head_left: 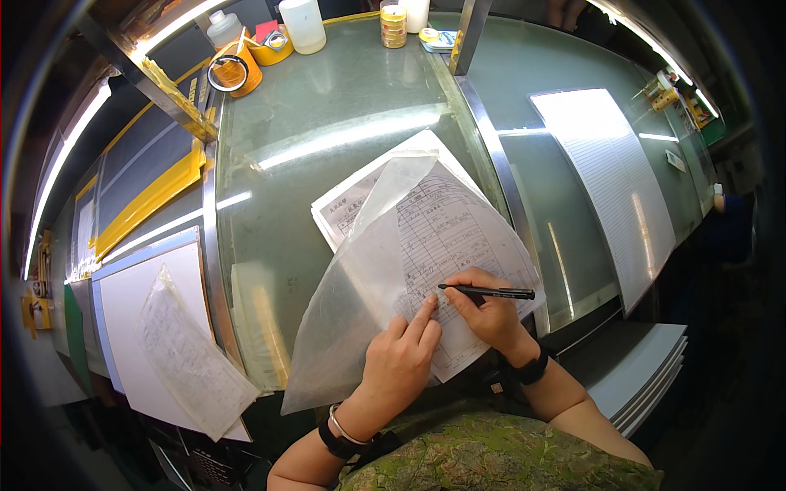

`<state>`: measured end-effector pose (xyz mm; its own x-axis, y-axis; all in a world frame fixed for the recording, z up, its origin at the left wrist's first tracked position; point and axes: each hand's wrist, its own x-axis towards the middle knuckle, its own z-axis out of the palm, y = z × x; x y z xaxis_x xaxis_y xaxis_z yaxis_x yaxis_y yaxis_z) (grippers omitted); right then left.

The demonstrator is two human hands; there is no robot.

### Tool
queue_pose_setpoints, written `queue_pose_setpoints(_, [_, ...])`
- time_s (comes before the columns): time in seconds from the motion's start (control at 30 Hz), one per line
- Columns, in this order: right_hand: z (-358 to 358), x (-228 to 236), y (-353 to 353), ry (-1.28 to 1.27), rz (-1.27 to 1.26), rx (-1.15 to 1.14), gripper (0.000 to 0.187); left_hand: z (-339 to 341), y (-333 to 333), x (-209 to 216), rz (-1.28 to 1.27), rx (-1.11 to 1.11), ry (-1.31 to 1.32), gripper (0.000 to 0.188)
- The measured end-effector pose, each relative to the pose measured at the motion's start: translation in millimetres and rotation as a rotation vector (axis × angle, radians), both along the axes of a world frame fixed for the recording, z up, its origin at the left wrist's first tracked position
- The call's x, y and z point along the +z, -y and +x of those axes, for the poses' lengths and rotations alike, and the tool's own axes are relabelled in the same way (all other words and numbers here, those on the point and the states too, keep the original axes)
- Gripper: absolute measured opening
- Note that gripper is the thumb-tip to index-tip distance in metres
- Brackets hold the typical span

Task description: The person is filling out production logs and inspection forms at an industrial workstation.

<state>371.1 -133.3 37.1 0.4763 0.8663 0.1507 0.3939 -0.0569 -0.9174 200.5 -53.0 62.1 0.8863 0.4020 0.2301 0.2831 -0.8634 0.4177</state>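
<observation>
One right hand (485,315) is gripping a light, hard-looking pen (501,292) near its left tip; the left hand (399,360), loosely curled, is touching thin, bendy-looking paper (458,233).

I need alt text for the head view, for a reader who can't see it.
A person's right hand holds a black pen at a printed form, while the left hand points its index finger near the pen's tip. A translucent sheet lies over part of the papers on a greenish table.
</observation>
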Motion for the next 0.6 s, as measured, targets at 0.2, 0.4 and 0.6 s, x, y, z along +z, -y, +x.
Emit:
queue_pose_setpoints(0.2, [-1.0, -0.3, -0.8, 0.008, 0.003, -0.006, 0.011, -0.1, 0.0, 0.3, -0.002, -0.004, -0.006, 0.017])
queue_pose_setpoints(0.4, [0.2, 2.1, -0.5, 0.003, -0.017, 0.007, 0.009, -0.3, -1.5, 0.7, 0.017, -0.009, -0.012, 0.014])
queue_pose_setpoints(0.6, [-0.3, 1.8, -0.7, -0.027, -0.015, -0.027, 0.009, -0.4, 0.3, 0.1, -0.017, -0.002, -0.015, 0.017])
